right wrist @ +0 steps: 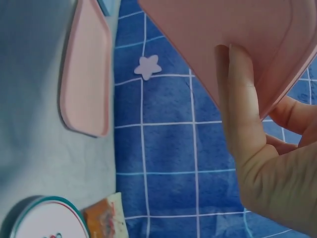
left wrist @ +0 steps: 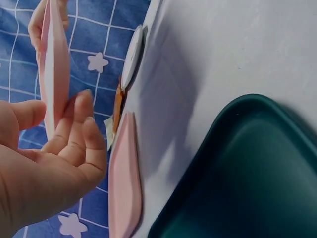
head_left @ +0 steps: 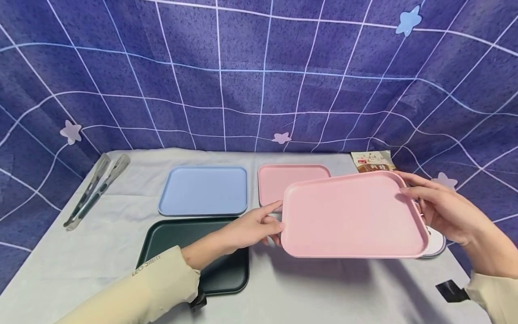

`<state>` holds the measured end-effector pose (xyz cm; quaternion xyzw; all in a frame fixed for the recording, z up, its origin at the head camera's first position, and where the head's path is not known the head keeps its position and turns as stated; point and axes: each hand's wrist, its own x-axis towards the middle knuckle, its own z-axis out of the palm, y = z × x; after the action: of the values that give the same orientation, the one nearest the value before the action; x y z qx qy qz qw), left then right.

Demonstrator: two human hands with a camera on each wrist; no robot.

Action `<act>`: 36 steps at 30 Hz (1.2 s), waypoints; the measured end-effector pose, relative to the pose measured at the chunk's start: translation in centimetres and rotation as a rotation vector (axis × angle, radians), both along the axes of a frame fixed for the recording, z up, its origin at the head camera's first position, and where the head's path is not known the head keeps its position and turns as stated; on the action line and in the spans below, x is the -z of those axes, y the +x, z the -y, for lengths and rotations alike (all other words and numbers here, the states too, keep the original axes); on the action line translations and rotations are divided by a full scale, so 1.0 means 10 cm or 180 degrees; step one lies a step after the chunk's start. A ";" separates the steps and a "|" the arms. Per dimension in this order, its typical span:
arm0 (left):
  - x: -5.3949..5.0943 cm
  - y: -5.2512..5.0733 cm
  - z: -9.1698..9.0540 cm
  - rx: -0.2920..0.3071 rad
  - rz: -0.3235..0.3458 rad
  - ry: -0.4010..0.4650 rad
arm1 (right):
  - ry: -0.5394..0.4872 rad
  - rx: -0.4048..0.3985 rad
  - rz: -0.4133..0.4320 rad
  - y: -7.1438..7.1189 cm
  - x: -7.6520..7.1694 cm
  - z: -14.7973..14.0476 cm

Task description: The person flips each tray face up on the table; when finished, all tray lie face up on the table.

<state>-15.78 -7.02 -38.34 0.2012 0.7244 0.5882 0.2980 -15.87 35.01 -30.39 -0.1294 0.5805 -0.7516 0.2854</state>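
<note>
A large pink tray (head_left: 352,220) is held up above the table, its inner face tilted toward the head camera. At its left end, my left hand (head_left: 255,229) pinches the rim between thumb and fingers. The right hand (head_left: 449,211) grips the other end, thumb on the inner side; in the right wrist view its fingers (right wrist: 240,94) lie against the tray's underside. Behind it on the table lies a smaller pink tray (head_left: 291,175), partly covered by the held one. A dark green tray (head_left: 194,229) lies under my left forearm, with a light blue tray (head_left: 204,191) beyond it.
Two pairs of tongs (head_left: 99,191) lie at the table's far left. At the right, a food packet (head_left: 374,159) and a white round dish (head_left: 435,243) with a dark rim are partly hidden by the held tray. A blue grid-patterned curtain (head_left: 243,90) hangs behind the table.
</note>
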 end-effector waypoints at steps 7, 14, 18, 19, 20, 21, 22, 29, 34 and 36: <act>0.07 0.01 0.10 -0.0111 0.0165 0.0222 | 0.0294 0.0498 -0.0054 0.03 0.14 0.12; 0.11 0.01 0.23 -0.0191 0.0152 0.0224 | 0.0434 -0.0116 -0.0415 0.04 0.23 0.15; 0.12 0.03 0.31 -0.0102 0.0145 0.0169 | 0.0267 -0.0759 -0.0415 0.04 0.28 0.12; 0.12 0.04 0.33 -0.0082 0.0145 0.0158 | 0.0227 -0.0878 -0.0384 0.04 0.30 0.11; 0.13 0.04 0.35 -0.0065 0.0137 0.0142 | 0.0178 -0.0977 -0.0337 0.04 0.33 0.10; 0.13 0.05 0.37 -0.0053 0.0127 0.0126 | 0.0126 -0.1067 -0.0280 0.04 0.36 0.09; 0.13 0.05 0.38 -0.0040 0.0107 0.0107 | 0.0075 -0.1146 -0.0219 0.04 0.38 0.09; 0.18 0.06 0.43 -0.0058 0.0102 0.0064 | -0.0060 -0.1171 -0.0209 0.02 0.58 0.10; 0.21 0.08 0.45 -0.0084 0.0131 0.0038 | 0.0151 -0.0873 -0.0308 0.04 0.66 0.12; 0.21 0.08 0.46 -0.0090 0.0136 0.0028 | 0.0249 -0.0744 -0.0340 0.05 0.67 0.12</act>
<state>-14.93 -11.58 -40.46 0.1797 0.7180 0.5997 0.3041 -15.39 33.81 -37.11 -0.2247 0.6047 -0.6820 0.3446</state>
